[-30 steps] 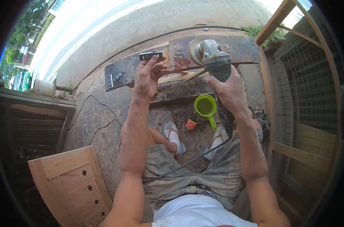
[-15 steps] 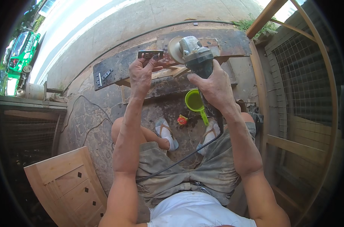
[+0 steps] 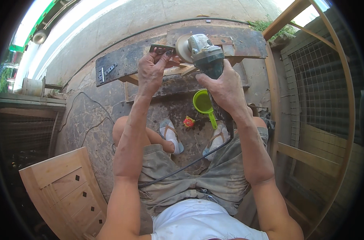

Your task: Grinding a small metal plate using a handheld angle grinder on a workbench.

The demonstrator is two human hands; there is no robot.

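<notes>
My left hand pinches a small dark metal piece with holes at the left side of the grinding disc; whether they touch I cannot tell. My right hand grips the body of a grey and dark green angle grinder, its black cord running across my lap. Both hands are over a worn, dark plank bench. More small metal pieces lie at the bench's left end.
A green dipper and red-yellow packet sit between bench and feet. A carved wooden panel leans lower left. A timber frame and mesh stand right. A hose crosses behind the bench; a green vehicle is on the road.
My left hand has brought the dark piece closer to the grinding disc. The grinder appears further left and higher as the view has shifted. A green vehicle has moved along the road.
</notes>
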